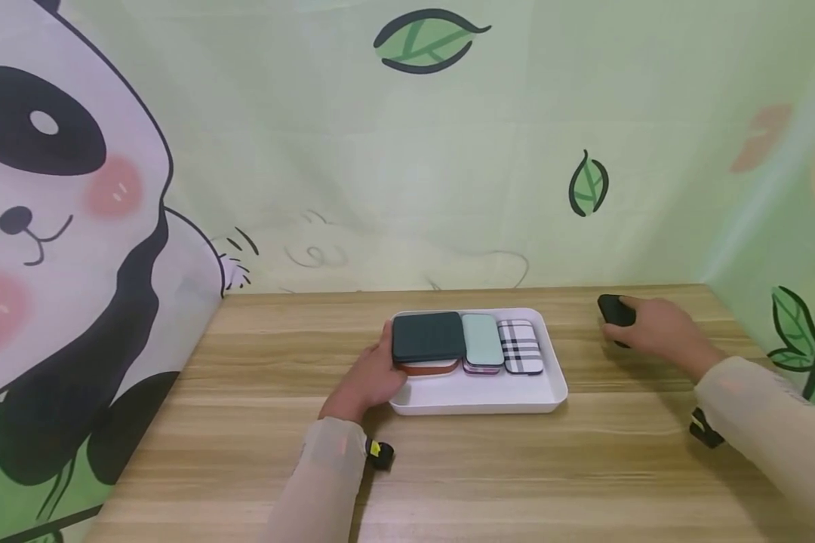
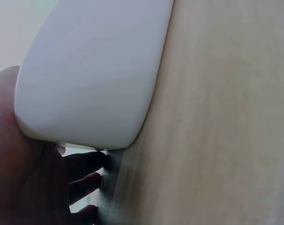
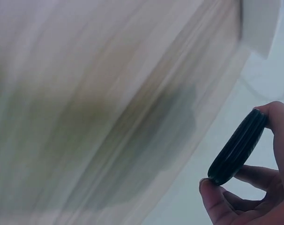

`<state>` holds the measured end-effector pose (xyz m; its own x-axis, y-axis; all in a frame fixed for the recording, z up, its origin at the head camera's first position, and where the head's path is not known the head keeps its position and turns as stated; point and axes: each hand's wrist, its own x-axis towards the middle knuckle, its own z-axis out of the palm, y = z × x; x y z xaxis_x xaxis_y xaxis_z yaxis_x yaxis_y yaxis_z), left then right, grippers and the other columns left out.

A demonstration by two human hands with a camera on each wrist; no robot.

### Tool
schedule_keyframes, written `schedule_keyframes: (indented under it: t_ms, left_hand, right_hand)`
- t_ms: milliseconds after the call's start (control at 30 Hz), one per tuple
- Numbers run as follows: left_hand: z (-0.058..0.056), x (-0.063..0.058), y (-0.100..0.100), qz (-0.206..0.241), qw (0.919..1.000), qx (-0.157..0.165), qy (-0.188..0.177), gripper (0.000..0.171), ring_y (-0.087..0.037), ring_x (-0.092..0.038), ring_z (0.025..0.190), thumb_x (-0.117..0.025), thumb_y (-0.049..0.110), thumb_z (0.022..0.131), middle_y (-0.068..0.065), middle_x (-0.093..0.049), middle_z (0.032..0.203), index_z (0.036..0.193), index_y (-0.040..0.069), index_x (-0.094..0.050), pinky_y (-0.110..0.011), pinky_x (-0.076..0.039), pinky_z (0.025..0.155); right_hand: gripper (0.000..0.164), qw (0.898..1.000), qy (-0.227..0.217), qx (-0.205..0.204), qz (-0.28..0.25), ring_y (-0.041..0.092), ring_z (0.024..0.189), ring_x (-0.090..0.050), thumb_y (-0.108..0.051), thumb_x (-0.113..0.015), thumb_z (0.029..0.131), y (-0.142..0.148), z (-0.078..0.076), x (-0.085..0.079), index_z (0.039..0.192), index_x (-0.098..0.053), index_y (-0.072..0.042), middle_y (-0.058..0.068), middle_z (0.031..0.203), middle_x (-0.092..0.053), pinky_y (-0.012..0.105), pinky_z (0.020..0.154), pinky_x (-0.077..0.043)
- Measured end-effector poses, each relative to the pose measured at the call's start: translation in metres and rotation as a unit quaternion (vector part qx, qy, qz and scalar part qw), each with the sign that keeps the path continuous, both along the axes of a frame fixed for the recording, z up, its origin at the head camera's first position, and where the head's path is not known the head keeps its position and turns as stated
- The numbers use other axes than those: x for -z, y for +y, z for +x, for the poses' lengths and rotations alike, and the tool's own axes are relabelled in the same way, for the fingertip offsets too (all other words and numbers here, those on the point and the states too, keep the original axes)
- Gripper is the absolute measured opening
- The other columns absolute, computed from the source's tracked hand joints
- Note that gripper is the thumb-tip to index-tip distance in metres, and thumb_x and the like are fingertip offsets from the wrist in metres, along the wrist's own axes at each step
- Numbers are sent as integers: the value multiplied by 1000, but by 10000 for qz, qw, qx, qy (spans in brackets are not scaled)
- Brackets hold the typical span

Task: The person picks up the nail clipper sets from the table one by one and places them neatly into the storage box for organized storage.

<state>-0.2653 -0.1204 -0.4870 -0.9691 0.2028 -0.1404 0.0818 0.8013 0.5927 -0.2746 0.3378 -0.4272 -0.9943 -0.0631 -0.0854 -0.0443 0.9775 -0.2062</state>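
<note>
My left hand [image 1: 369, 373] grips the left end of a white tray [image 1: 496, 400]; in the left wrist view its fingers [image 2: 85, 161] bend round behind the tray's corner. Inside the tray, a dark green wallet-like case [image 1: 428, 337] lies over a brown-edged one [image 1: 428, 369]. To its right are a mint case [image 1: 483, 339] on a purple-edged one [image 1: 484, 369], then a black-and-white plaid case [image 1: 520, 347]. Off to the right, my right hand [image 1: 665, 328] holds a small dark case [image 3: 238, 146] with ribbed sides, pinched between thumb and fingers above the table.
The wood-grain table [image 1: 244, 437] meets a pale green cloth backdrop [image 1: 312, 151] printed with a panda and leaves. Bare wood lies between the tray and my right hand. Small black devices [image 1: 380, 455] are strapped at both wrists.
</note>
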Motion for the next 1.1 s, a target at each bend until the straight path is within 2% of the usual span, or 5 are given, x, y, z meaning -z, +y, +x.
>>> schedule_keyframes:
  t_ms: [133, 367, 533, 867, 1100]
  left_hand:
    - [-1, 1, 1, 10, 10000, 11, 12, 91, -31, -35, 146, -52, 22, 89, -10, -39, 159, 162, 14, 1, -50, -29, 118]
    - [-1, 0, 0, -57, 9999, 102, 75, 90, -31, -36, 146, -52, 23, 89, -12, -39, 158, 162, 12, 1, -49, -30, 118]
    - [1, -2, 0, -43, 9999, 100, 70, 90, -31, -36, 145, -52, 23, 90, -13, -39, 158, 162, 12, 0, -49, -30, 118]
    - [2, -3, -2, 21, 10000, 37, 56, 90, -32, -37, 145, -53, 22, 90, -14, -40, 158, 162, 12, 0, -50, -31, 117]
    - [2, -4, -1, 69, 9999, 78, 48, 90, -32, -37, 144, -53, 22, 90, -13, -40, 158, 162, 13, -1, -50, -30, 117]
  right_hand:
    - [86, 10000, -55, -3, -54, 50, 113, -56, -52, -58, 92, -22, -1, -4, 147, -38, 11, 43, 134, -49, 61, 90, -47]
    - [87, 9998, 83, -95, -184, 44, 109, -57, -55, -59, 90, -51, -6, -6, 147, -41, 8, 39, 134, -52, 58, 91, -47]
    - [84, 9991, 175, -169, -345, 44, 112, -58, -53, -61, 90, -71, -4, -10, 148, -41, 5, 36, 134, -54, 59, 91, -47]
    - [79, 9983, 82, -420, -399, 43, 116, -57, -51, -62, 90, -110, 3, -15, 146, -46, 3, 32, 135, -56, 61, 96, -46]
    - [78, 9971, 26, -666, -360, 38, 111, -58, -51, -63, 90, -127, 4, -8, 147, -47, 0, 29, 132, -58, 59, 94, -48]
